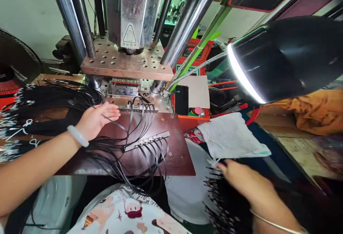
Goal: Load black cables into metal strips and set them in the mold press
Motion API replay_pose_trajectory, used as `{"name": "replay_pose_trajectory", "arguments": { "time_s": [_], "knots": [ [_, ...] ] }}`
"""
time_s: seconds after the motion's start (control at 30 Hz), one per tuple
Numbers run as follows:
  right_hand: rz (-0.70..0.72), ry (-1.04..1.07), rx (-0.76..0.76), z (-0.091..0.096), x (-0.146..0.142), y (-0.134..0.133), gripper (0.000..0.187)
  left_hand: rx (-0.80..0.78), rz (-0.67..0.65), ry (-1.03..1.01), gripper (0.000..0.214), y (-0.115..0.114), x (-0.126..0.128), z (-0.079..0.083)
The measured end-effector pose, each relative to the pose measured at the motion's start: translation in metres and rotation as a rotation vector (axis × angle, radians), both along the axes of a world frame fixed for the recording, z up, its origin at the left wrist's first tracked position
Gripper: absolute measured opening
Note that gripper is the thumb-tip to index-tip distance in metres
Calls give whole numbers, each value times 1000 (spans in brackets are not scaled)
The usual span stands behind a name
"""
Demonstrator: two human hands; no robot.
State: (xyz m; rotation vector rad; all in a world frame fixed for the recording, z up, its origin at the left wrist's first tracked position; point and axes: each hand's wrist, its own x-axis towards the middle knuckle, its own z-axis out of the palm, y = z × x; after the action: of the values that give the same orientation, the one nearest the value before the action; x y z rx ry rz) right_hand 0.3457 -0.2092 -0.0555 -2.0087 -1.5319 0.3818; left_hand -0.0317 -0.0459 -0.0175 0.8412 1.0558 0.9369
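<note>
My left hand (98, 119) is over the left part of the brown metal plate, fingers stretched out flat. Thin black cords (107, 144) run beneath and beside it, and one strand passes close to its palm. To its right, a narrow metal bar fixture (147, 141) lies on the plate with several cords looped through it. My right hand (238, 175), smeared by motion, is low on the right. Its fingers are closed at the whitish tie (213, 162) of a bundle of black cords (217, 194), whose pale-tipped ends hang beside a white round tub. The exact grip is blurred.
A press with a thick perforated plate (125, 62) and steel columns stands behind the brown plate (182, 155). A lit lamp (289, 59) juts in from the right. A white cloth (233, 135), a phone (181, 100) and a red button (197, 110) lie near. More cord bundles (61, 98) sit left.
</note>
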Motion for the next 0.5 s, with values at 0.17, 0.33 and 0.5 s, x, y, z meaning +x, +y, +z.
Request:
{"name": "replay_pose_trajectory", "arguments": {
  "time_s": [0.17,0.33,0.5],
  "knots": [
    [295,-131,85,-33,-30,50,19,-270,-415,25,53,41,60,-10],
    [588,-339,297,-11,-82,147,43,223,-111,165,36,55,87,6],
    [780,-590,211,22,-116,211,36,-38,-302,492,43,48,81,-10]
  ]
}}
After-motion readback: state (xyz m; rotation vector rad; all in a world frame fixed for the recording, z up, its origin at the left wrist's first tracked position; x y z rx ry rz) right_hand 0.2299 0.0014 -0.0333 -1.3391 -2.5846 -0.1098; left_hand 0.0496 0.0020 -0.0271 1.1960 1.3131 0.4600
